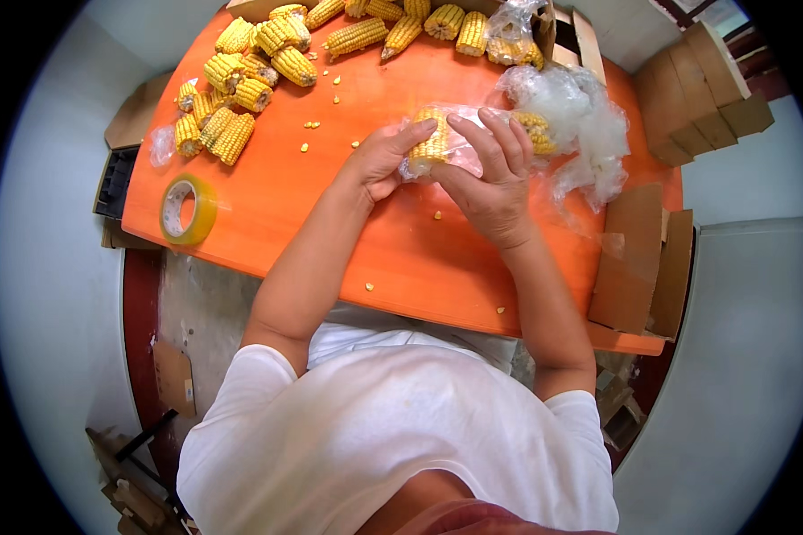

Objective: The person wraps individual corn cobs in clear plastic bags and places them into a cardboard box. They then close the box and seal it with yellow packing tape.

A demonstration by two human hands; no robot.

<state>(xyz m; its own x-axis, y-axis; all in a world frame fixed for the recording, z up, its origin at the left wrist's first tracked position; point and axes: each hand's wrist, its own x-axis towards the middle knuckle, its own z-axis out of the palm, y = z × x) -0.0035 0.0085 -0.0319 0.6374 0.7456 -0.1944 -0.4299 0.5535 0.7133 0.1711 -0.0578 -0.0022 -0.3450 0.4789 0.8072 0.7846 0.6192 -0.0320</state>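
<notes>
A piece of corn cob (431, 142) in a clear plastic bag (467, 158) is between my two hands, above the orange table. My left hand (386, 160) grips it from the left, with the thumb laid across its top. My right hand (496, 167) holds the bag at the cob's right side, thumb low and fingers arched over the plastic. Just beyond my right fingers is another corn piece (535, 132), partly covered by clear plastic. A heap of crumpled clear plastic bags (585, 120) lies to the right of it.
Cut corn cobs (226, 72) cover the table's far left, with more (356, 37) along the far edge. A roll of yellowish tape (188, 209) stands near the left edge. Loose kernels dot the orange table (274, 200). Cardboard boxes (627, 257) flank the right side.
</notes>
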